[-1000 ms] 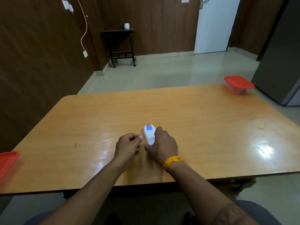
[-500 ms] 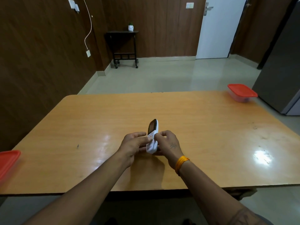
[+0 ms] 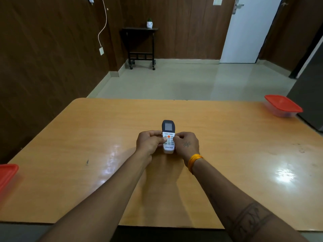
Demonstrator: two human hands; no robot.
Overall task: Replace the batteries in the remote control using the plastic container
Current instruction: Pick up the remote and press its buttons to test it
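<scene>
A white remote control with a dark screen end and an orange button faces up over the middle of the wooden table. My left hand grips its left side with the thumb on the keypad. My right hand grips its right side, fingers curled round the edge. A clear plastic container with a red lid sits at the table's far right corner. Another red-lidded container shows partly at the left edge. No batteries are visible.
A dark wood-panelled wall runs along the left. A small black side table with a little plant pot stands against the far wall. A white door is at the back right, and a dark appliance stands beyond the table's right end.
The remote lay back side up on the table a second ago. Both hands lifted it, turned it over, and now hold it with screen and buttons facing up.
</scene>
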